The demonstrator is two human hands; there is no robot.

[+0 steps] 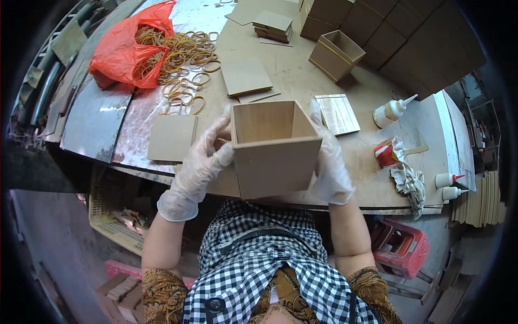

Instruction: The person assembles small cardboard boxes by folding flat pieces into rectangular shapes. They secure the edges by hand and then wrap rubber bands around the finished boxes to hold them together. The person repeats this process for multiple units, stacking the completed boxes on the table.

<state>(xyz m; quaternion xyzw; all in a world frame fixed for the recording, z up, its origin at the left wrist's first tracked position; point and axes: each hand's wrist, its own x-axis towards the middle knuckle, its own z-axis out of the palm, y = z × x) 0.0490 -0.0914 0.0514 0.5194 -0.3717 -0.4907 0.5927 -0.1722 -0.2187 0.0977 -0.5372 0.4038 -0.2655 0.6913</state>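
Between my two gloved hands is an open-topped wooden box [276, 168], tilted so that its inside shows. My left hand [208, 154] grips its left side, with the thumb near the front corner. On the opposite side, my right hand [332, 162] presses against the box wall; part of its fingers is hidden behind the box. Thin translucent gloves cover both hands. Just beyond the box lie flat wooden panels [245, 75]. A square panel [171, 137] rests by my left hand, and a pale, streaked panel [337, 114] lies past my right hand.
An orange-red bag [121, 59] spills rubber bands [186, 81] at the far left. A banded box [337, 54] stands before stacked boxes [421, 43]. To the right are a glue bottle [389, 112], a red cup [387, 153], a rag [409, 183] and two small bottles [447, 181].
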